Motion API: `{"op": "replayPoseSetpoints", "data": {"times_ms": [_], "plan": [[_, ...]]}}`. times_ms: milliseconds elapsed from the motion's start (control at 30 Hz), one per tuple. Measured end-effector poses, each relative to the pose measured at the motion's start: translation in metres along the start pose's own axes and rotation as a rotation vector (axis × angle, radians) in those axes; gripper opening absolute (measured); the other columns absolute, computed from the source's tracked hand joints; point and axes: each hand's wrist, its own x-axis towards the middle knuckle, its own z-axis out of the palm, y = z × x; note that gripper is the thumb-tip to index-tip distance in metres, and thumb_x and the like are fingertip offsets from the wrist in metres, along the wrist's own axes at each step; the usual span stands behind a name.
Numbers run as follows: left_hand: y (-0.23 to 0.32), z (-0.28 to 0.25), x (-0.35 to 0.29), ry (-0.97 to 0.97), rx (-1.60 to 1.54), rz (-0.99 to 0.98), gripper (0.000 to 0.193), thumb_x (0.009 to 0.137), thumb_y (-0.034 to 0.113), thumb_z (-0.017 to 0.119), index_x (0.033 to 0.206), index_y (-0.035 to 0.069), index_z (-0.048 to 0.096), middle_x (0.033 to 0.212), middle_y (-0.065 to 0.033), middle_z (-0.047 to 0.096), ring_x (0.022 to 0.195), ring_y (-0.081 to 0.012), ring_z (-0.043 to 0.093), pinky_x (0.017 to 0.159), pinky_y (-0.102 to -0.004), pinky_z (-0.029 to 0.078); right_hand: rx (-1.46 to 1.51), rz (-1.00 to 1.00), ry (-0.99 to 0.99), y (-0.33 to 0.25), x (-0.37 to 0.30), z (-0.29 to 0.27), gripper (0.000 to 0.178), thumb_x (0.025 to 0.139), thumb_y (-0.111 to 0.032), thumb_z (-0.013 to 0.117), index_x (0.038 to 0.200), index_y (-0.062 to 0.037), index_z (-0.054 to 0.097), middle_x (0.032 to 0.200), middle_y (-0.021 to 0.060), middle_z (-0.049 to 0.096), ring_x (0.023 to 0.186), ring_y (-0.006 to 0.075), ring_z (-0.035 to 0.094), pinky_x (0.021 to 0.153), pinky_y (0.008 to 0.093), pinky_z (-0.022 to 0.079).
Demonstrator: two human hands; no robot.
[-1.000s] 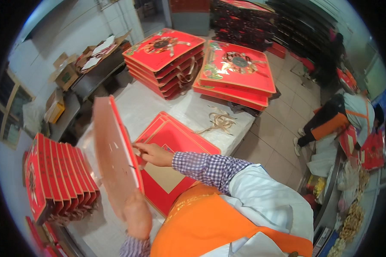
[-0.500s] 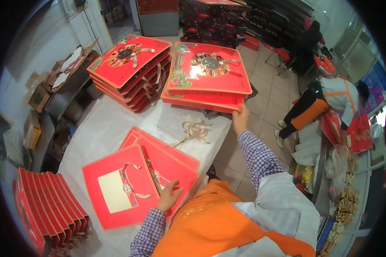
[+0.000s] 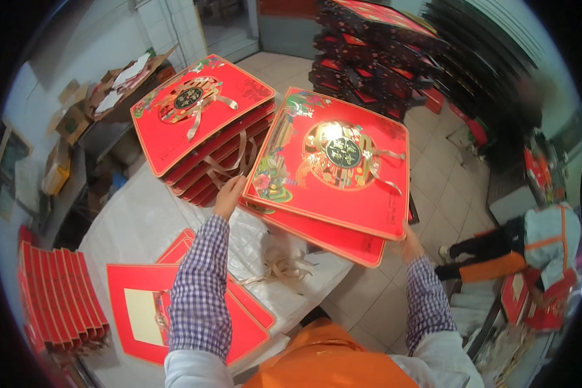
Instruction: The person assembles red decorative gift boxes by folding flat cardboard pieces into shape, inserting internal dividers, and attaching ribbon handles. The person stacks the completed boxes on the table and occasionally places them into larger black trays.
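A flat red gift box (image 3: 291, 152) with a gold round emblem and ribbon ties is gripped between my two hands. My left hand (image 3: 229, 196) is closed on its left edge, and my right hand (image 3: 410, 247) is closed at its near right corner. It lies askew over another red box (image 3: 352, 244), whose front edge shows beneath. My fingertips are partly hidden under the edges. To the left stands a stack of similar boxes (image 3: 168, 142), ribbons dangling from their sides. Below my left forearm lie flat red panels (image 3: 129, 330), one bearing a cream rectangle.
Loose ribbons (image 3: 281, 268) lie on the table's white sheet (image 3: 119, 223). A row of red boxes (image 3: 61, 294) stands at the left. Dark patterned boxes (image 3: 368, 64) are piled at the back. A co-worker (image 3: 537, 249) bends over red items at the right.
My left hand has moved from the red panels up to the box's left edge. My right hand stays at the box's right corner. The view has shifted, and the box now appears nearer.
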Motion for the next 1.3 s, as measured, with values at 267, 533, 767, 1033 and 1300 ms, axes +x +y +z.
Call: {"op": "replayPoseSetpoints", "data": {"times_ms": [267, 533, 767, 1033, 1300], "plan": [[0.043, 0.039, 0.022, -0.184, 0.238, -0.380, 0.082, 0.095, 0.070, 0.040, 0.153, 0.012, 0.034, 0.150, -0.0161, 0.043, 0.133, -0.0302, 0.044, 0.109, -0.0461, 0.036, 0.096, 0.033, 0.024, 0.021, 0.027, -0.023, 0.073, 0.097, -0.054, 0.052, 0.152, -0.0101, 0.031, 0.154, 0.0110, 0.037, 0.139, 0.0300, 0.036, 0.111, 0.0546, 0.028], [-0.001, 0.048, -0.058, -0.466, 0.096, -0.460, 0.105, 0.082, 0.081, 0.044, 0.155, 0.011, 0.016, 0.143, -0.0266, 0.041, 0.127, -0.0365, 0.049, 0.096, -0.0491, 0.048, 0.325, -0.181, -0.130, 0.023, -0.004, -0.063, 0.048, 0.103, -0.029, 0.048, 0.140, 0.0016, 0.045, 0.143, 0.0118, 0.051, 0.132, 0.0239, 0.047, 0.112, 0.0392, 0.035], [0.006, 0.087, -0.170, -0.544, -0.192, -0.145, 0.100, 0.089, 0.061, 0.056, 0.156, 0.005, 0.007, 0.159, -0.0190, 0.020, 0.148, -0.0297, 0.022, 0.119, -0.0434, 0.023, 0.332, -0.298, -0.050, 0.075, -0.109, -0.106, 0.049, 0.099, -0.026, 0.052, 0.138, 0.0032, 0.046, 0.140, 0.0136, 0.053, 0.130, 0.0257, 0.049, 0.110, 0.0407, 0.038], [-0.049, 0.047, -0.360, -0.364, -0.252, -0.151, 0.096, 0.092, 0.057, 0.057, 0.156, 0.003, 0.010, 0.159, -0.0220, 0.019, 0.149, -0.0312, 0.019, 0.120, -0.0427, 0.019, 0.204, -0.395, -0.013, 0.130, -0.250, -0.124, 0.049, 0.097, -0.025, 0.055, 0.135, 0.0042, 0.047, 0.136, 0.0154, 0.055, 0.122, 0.0265, 0.055, 0.105, 0.0401, 0.044], [-0.114, -0.082, -0.640, 0.103, -0.356, -0.003, 0.089, 0.094, 0.047, 0.060, 0.156, 0.005, 0.014, 0.159, -0.0205, 0.020, 0.148, -0.0288, 0.019, 0.120, -0.0404, 0.018, 0.028, -0.416, -0.274, 0.202, -0.353, -0.020, 0.045, 0.096, -0.023, 0.057, 0.132, 0.0030, 0.050, 0.132, 0.0133, 0.057, 0.120, 0.0237, 0.056, 0.102, 0.0398, 0.045]]}}
